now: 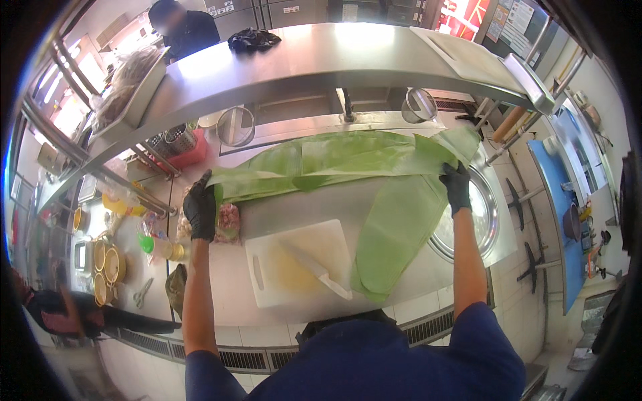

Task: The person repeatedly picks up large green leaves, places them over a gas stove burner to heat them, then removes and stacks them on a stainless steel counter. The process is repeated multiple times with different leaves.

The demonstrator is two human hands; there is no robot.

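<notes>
Green leaves [324, 156] stretch between the left fingers [202, 180] and right fingers [452, 175].

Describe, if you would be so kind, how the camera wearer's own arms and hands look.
The left hand and right hand are each covered by a plain black glove that ends around the wrist. The forearms are bare, with no watch or bracelet visible. Above them are short, dark blue sleeves.

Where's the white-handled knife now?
In the head view, the white-handled knife lies on the white rectangular cutting board, left of the green leaf's rounded end.
</notes>
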